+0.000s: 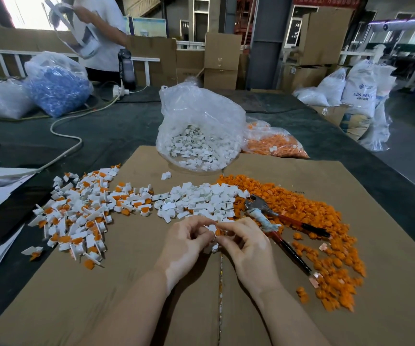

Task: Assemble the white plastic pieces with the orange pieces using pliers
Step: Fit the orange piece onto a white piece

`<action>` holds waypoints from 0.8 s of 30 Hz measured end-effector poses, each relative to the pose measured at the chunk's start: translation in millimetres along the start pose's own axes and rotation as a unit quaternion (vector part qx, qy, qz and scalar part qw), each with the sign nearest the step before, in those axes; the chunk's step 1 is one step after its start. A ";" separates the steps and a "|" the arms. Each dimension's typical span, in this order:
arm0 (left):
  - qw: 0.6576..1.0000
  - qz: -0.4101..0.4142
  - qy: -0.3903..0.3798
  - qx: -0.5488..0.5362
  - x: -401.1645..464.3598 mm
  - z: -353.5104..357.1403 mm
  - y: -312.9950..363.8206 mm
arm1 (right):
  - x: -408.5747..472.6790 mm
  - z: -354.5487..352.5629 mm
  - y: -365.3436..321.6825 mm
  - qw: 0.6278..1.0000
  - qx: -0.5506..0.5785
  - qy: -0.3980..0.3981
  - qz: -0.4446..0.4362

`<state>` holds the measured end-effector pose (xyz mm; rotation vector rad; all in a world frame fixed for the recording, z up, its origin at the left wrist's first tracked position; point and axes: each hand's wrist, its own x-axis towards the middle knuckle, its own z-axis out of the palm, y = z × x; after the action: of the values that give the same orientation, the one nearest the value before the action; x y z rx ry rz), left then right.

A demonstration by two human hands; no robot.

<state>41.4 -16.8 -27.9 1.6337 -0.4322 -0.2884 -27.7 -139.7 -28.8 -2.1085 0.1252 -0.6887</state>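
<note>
Head view is showing your two hands meeting over the flat brown cardboard sheet (151,283) covering the desk. Your left hand (185,242) and right hand (245,243) are pinching together a small white plastic piece (212,228) with an orange plastic piece (218,232) seated in it. Just right of your right hand, the red-and-black-handled metal pliers (271,216) are lying on the heap of loose orange pieces (326,221). Loose white pieces (201,198) are sitting just beyond your fingers, and assembled white-and-orange pieces (76,213) are spreading to the left.
</note>
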 end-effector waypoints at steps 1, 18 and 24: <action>1.000 0.001 -0.001 0.001 0.1 -0.3 0.0 | 0.1 0.0 -0.3 1.000 -0.004 -0.001 0.000; 1.000 -0.017 0.017 -0.005 2.4 1.8 8.4 | 1.0 -5.4 -0.5 0.982 -0.175 0.074 0.002; 0.999 -0.024 0.022 0.013 3.8 1.4 6.7 | 15.5 -39.2 3.2 0.875 -0.437 0.023 0.204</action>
<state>43.5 -20.2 -21.2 1.6747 -0.3639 -0.2834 -34.4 -175.2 -7.0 -2.7703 1.0512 -0.4508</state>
